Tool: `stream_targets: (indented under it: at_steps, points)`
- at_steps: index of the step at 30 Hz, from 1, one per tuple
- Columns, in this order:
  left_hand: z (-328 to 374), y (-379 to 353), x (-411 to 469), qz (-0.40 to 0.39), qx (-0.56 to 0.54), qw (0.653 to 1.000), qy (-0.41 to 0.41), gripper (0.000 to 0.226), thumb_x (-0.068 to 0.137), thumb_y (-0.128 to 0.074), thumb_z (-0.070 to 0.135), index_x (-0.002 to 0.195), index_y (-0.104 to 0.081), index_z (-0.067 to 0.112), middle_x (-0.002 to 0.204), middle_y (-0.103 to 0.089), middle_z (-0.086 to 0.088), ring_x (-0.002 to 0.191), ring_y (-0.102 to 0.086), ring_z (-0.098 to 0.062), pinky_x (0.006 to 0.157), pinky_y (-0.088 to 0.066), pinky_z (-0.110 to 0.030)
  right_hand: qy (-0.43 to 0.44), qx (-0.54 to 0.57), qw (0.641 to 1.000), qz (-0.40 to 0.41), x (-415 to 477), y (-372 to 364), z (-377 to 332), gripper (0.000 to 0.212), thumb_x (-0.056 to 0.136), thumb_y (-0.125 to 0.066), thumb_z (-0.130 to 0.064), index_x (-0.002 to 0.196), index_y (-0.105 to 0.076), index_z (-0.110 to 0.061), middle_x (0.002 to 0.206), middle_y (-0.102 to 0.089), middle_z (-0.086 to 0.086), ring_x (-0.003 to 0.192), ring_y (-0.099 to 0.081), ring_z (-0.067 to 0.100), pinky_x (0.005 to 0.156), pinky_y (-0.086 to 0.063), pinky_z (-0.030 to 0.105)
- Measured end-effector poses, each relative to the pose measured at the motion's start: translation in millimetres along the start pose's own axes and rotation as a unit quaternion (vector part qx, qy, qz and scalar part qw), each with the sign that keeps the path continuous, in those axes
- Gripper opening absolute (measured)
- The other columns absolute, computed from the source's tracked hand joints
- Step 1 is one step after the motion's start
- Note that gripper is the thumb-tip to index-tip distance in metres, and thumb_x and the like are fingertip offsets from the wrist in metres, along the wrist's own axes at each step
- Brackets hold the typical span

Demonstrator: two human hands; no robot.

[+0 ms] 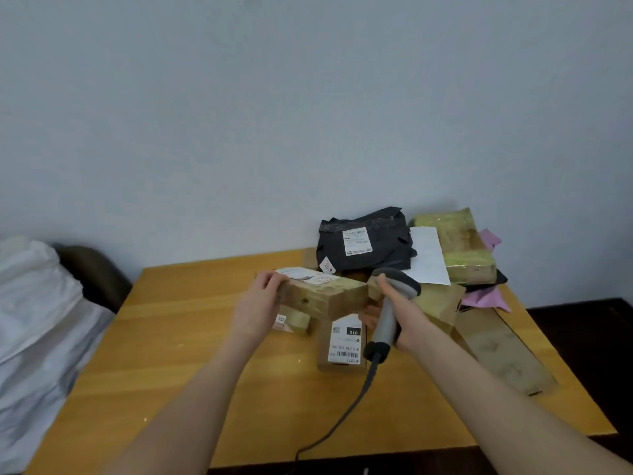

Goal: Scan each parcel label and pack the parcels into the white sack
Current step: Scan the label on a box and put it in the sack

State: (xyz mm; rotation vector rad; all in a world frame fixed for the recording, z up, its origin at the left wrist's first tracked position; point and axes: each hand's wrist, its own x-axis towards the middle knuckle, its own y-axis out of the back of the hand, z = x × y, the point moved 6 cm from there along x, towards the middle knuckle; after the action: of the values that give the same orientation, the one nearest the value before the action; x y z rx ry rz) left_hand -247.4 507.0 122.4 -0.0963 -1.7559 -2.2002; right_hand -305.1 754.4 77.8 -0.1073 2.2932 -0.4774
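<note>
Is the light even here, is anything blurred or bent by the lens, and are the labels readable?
Head view: soft, even light; the wide lens splays the table edges; slight blur leaves only large digits readable on the small box label; tape on the back-right parcel glints; left hand gripping the long box and right hand holding the scanner are distinct.

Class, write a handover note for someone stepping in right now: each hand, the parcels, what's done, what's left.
Left hand holds a long box above the table, label up.
Right hand grips the scanner beside that box.
Other parcels, including a black bag, lie piled behind.
White sack sits left of the table, contents unseen.
Left to do: scan this box, pack it, then work through the pile.
</note>
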Motion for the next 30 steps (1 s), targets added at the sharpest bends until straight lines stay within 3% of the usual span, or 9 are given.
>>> stream_targets:
  at_steps: [7, 10, 11, 12, 14, 18, 21, 26, 30]
  points:
    - [2, 21, -18, 0.052, -0.016, 0.998, -0.037, 0.057, 0.073, -0.065, -0.001, 0.116, -0.048, 0.032, 0.133, -0.043, 0.003, 0.088, -0.062, -0.025, 0.053, -0.041, -0.025, 0.001, -0.034, 0.999, 0.021, -7, -9, 14, 0.062, 0.07, -0.086, -0.022, 0.121, -0.054, -0.006, 0.103, -0.069, 0.019, 0.092, -0.067, 0.034, 0.072, -0.059, 0.042]
    - [-15, 27, -23, 0.09, -0.078, 0.991, 0.065, 0.064, 0.077, -0.065, -0.005, 0.129, -0.048, 0.027, 0.139, -0.042, -0.004, 0.105, -0.058, -0.024, 0.069, -0.046, -0.027, 0.021, -0.056, 0.998, 0.024, -8, -19, 21, 0.05, 0.071, -0.084, -0.015, 0.111, -0.056, -0.005, 0.103, -0.067, 0.018, 0.09, -0.066, 0.033, 0.068, -0.058, 0.04]
    - [-27, 25, -27, 0.084, -0.166, 0.97, 0.156, 0.064, 0.082, -0.063, -0.004, 0.136, -0.044, 0.023, 0.138, -0.044, -0.006, 0.104, -0.058, -0.023, 0.074, -0.046, -0.028, 0.03, -0.062, 0.997, 0.031, -9, -24, 23, 0.042, 0.071, -0.084, -0.014, 0.102, -0.056, -0.007, 0.101, -0.066, 0.017, 0.087, -0.066, 0.032, 0.064, -0.058, 0.038]
    - [-38, 19, -33, 0.068, -0.299, 0.919, 0.248, 0.059, 0.088, -0.061, 0.001, 0.14, -0.04, 0.017, 0.134, -0.05, -0.01, 0.098, -0.061, -0.023, 0.077, -0.048, -0.03, 0.041, -0.066, 0.996, 0.041, -9, -28, 26, 0.037, 0.072, -0.083, -0.014, 0.093, -0.054, -0.009, 0.097, -0.064, 0.016, 0.082, -0.065, 0.029, 0.058, -0.056, 0.035]
    - [-49, 1, -45, -0.018, -0.504, 0.782, 0.366, 0.042, 0.095, -0.057, 0.018, 0.134, -0.046, 0.007, 0.115, -0.064, -0.014, 0.084, -0.065, -0.024, 0.073, -0.055, -0.036, 0.061, -0.069, 0.995, 0.048, -11, -39, 36, 0.035, 0.071, -0.083, -0.013, 0.088, -0.053, -0.012, 0.092, -0.063, 0.013, 0.077, -0.064, 0.026, 0.053, -0.052, 0.03]
    - [-66, -6, -49, -0.126, -0.572, 0.713, 0.386, 0.04, 0.089, -0.066, 0.028, 0.118, -0.06, 0.0, 0.101, -0.07, -0.011, 0.083, -0.068, -0.026, 0.07, -0.059, -0.034, 0.087, -0.1, 0.989, 0.063, -11, -62, 59, 0.041, 0.071, -0.083, -0.014, 0.104, -0.058, -0.011, 0.096, -0.064, 0.01, 0.09, -0.063, 0.028, 0.083, -0.056, 0.043]
    - [-93, -6, -46, -0.122, -0.607, 0.669, 0.41, 0.041, 0.084, -0.073, 0.017, 0.117, -0.059, -0.001, 0.105, -0.07, -0.012, 0.083, -0.068, -0.029, 0.072, -0.059, -0.036, 0.109, -0.111, 0.985, 0.074, -8, -83, 74, 0.036, 0.075, -0.08, -0.015, 0.102, -0.058, -0.012, 0.092, -0.063, 0.008, 0.084, -0.061, 0.025, 0.073, -0.053, 0.038]
    - [-153, 5, -38, -0.077, -0.62, 0.675, 0.393, 0.047, 0.082, -0.072, 0.005, 0.125, -0.053, 0.006, 0.105, -0.07, -0.009, 0.088, -0.069, -0.027, 0.075, -0.057, -0.036, 0.154, -0.162, 0.971, 0.09, -16, -137, 88, 0.038, 0.08, -0.077, -0.031, 0.106, -0.059, -0.01, 0.096, -0.066, 0.009, 0.094, -0.063, 0.029, 0.088, -0.052, 0.046]
    - [-199, 11, -39, -0.071, -0.575, 0.722, 0.379, 0.049, 0.082, -0.07, 0.001, 0.128, -0.052, 0.007, 0.099, -0.069, -0.002, 0.089, -0.067, -0.023, 0.073, -0.053, -0.032, 0.157, -0.163, 0.974, 0.009, -32, -192, 103, 0.018, 0.084, -0.075, -0.02, 0.091, -0.066, -0.007, 0.062, -0.07, 0.006, 0.05, -0.061, 0.015, 0.053, -0.051, 0.028]
